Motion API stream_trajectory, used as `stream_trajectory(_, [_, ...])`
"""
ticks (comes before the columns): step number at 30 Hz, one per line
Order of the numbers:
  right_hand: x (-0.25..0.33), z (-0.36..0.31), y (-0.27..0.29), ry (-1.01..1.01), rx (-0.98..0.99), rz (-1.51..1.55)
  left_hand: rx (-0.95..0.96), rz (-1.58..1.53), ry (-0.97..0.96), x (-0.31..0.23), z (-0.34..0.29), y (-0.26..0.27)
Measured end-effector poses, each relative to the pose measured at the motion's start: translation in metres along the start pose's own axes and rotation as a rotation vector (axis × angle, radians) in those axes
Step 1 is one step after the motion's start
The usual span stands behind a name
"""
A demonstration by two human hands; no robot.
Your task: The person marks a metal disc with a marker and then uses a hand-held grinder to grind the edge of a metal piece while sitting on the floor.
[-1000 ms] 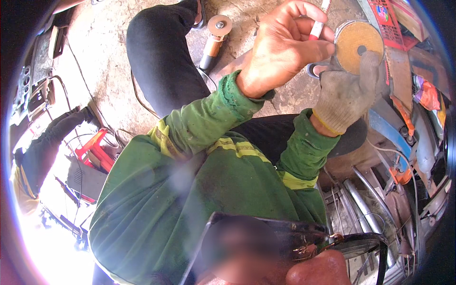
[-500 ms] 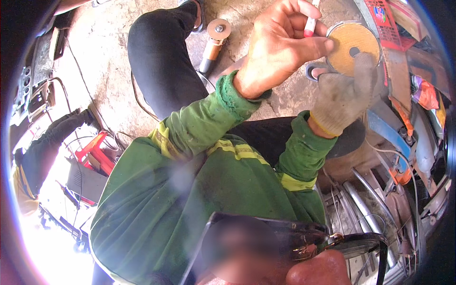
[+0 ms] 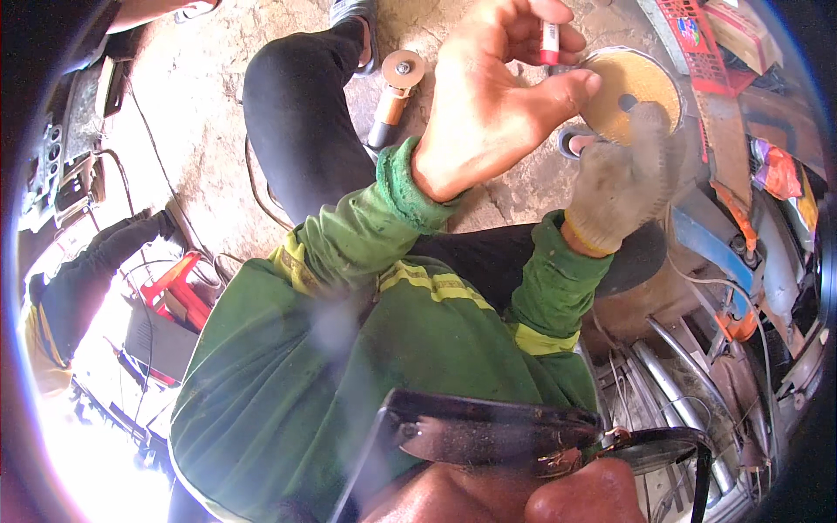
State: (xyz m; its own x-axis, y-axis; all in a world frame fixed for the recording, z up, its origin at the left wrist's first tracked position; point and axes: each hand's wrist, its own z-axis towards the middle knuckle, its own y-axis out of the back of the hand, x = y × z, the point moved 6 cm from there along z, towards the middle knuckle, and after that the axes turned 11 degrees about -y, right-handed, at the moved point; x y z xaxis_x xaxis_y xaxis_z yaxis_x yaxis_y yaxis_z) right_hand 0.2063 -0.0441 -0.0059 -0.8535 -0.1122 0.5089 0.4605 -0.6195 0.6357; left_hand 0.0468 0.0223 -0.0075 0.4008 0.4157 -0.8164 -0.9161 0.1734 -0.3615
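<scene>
My bare left hand (image 3: 488, 100) is closed on a slim white marker (image 3: 550, 39) with a red end, held upright between the fingers. The thumb of that hand lies at the left edge of a round tan abrasive disc (image 3: 610, 77), which has a dark center hole and a pale rim. My right hand (image 3: 615, 187), in a dirty beige knitted glove, grips the disc from its lower right. One gloved finger stretches up over its face, close to the hole; the other gloved fingers are partly hidden.
An angle grinder (image 3: 394, 103) with a disc fitted lies on the rough floor, beyond my dark-trousered leg (image 3: 301, 113). Metal tubes and scrap (image 3: 671, 383) are heaped at the right, under a red plastic crate (image 3: 697, 48). Another person's arm (image 3: 96, 266) shows at the left, near cables.
Both hands and the disc have shifted a little to the left. The marker has moved left with my left hand and stands more upright.
</scene>
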Motion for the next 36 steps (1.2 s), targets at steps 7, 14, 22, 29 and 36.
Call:
stream_trajectory(7, [-0.016,-0.007,-0.010,-0.133,0.108,0.093,0.069,0.158,-0.101,-0.017,0.019,0.002])
stream_trajectory(14, [-0.032,-0.015,-0.017,-0.300,0.138,0.149,0.173,0.214,0.009,-0.062,-0.004,0.005])
stream_trajectory(22, [-0.021,-0.005,-0.012,-0.312,0.057,0.222,0.178,0.059,0.027,-0.069,-0.011,0.000])
stream_trajectory(29, [-0.016,-0.002,-0.016,-0.611,-0.057,0.690,0.208,0.141,0.037,-0.070,-0.009,0.001])
stream_trajectory(36, [-0.047,-0.020,-0.025,-0.425,0.159,0.305,0.141,0.156,0.018,-0.068,-0.005,0.008])
